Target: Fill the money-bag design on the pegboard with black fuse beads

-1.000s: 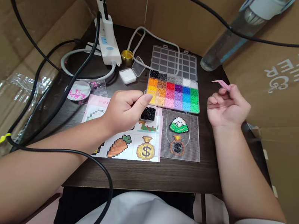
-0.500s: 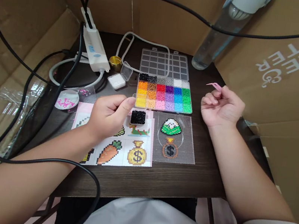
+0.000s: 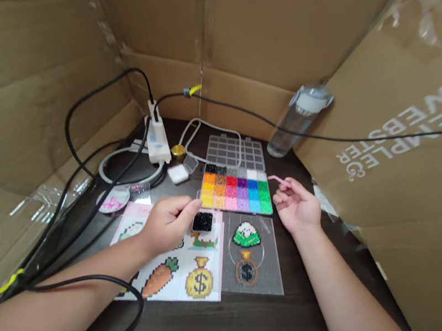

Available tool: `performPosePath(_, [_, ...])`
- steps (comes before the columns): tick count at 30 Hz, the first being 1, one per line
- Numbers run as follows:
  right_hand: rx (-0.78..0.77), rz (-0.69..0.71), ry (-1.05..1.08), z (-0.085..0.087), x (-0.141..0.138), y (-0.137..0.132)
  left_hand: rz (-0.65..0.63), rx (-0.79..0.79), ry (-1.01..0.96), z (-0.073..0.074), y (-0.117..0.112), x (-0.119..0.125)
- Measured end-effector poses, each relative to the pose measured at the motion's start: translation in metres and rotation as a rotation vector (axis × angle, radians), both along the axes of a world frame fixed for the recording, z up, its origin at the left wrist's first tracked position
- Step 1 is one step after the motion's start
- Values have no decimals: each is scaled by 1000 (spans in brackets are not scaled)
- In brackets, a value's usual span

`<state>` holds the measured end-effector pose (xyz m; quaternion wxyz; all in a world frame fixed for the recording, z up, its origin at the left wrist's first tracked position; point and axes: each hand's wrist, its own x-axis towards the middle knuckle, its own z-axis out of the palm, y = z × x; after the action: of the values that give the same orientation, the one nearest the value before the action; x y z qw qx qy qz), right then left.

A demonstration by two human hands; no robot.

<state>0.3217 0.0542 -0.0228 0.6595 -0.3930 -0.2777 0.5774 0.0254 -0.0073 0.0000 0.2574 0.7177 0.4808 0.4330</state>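
Observation:
My left hand (image 3: 170, 222) pinches a small clear box of black beads (image 3: 202, 222) by its raised lid, over the pattern sheet (image 3: 207, 289). Pink tweezers (image 3: 280, 181) are in my right hand (image 3: 298, 208), palm turned up, their tips beside the upper right corner of the sorted bead case (image 3: 244, 192). Below lies a clear pegboard (image 3: 272, 277). It bears a green-and-white bead figure (image 3: 247, 235) and, under that, a money-bag shape (image 3: 246, 272) with a brown outline, yellow top and black dollar sign. Part of the pattern sheet is hidden by my left hand and forearm.
A small box of white beads (image 3: 178, 174) stands open near a gold round tin (image 3: 178, 152). Left are a dish with pink beads (image 3: 113, 200) and a power strip (image 3: 158, 141). Black cables (image 3: 98, 277) cross my left forearm. A water bottle (image 3: 292, 126) leans back right against cardboard walls.
The view has tilted up and shows more of the cardboard walls. My right hand with the tweezers has come left, closer to the bead case. My left hand keeps its hold.

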Motion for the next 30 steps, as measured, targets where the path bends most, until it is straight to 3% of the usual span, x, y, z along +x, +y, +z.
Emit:
performPosePath(4, [100, -19, -125, 2, -9, 2, 10, -33, 29, -1, 0, -3])
performPosePath(9, [185, -82, -285, 17, -17, 8, 17, -48, 36, -2, 1, -4])
performPosePath(15, [276, -66, -646, 33, -45, 30, 25, -66, 37, 0, 0, -4])
performPosePath(21, [443, -150, -919, 12, -75, 37, 24, -83, 7, 0, 2, -5])
performPosePath(25, [463, -223, -1028, -2, -73, 31, 21, -98, 21, -2, 3, -5])
performPosePath(30, [510, -288, -1226, -2, -70, 26, 1, -96, 16, -2, 3, -5])
